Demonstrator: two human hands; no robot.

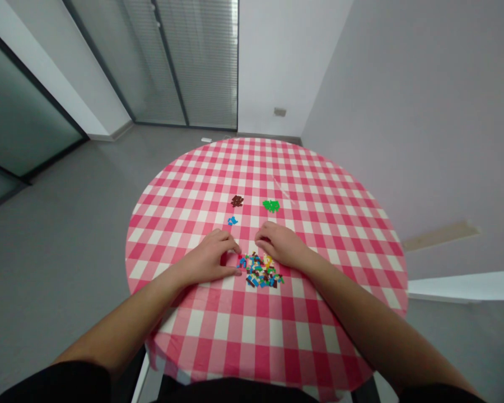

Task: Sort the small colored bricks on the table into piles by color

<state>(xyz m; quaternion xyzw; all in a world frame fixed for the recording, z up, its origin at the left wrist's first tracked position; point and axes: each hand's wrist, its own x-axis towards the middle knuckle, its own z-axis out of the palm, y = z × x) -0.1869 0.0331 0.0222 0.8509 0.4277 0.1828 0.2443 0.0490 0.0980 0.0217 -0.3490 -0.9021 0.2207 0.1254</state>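
Observation:
A mixed pile of small building bricks (260, 271), in blue, brown, green, yellow and red, lies on the checked tablecloth close to me. My left hand (214, 256) rests at the pile's left edge, thumb and forefinger apart, with nothing visible between them. Over the pile's upper right side is my right hand (280, 244), its fingers curled in; whatever they hold, if anything, is hidden. Farther out sit a small heap of brown bricks (237, 201), a heap of green bricks (271, 206) and a few blue bricks (232, 221).
The round table (331, 224) wears a red-and-white checked cloth. A pale wall (403, 112) stands close on the right. Beyond the table are a glass partition with blinds (205, 67) and a wall socket (279, 112). Grey floor (67, 252) lies to the left.

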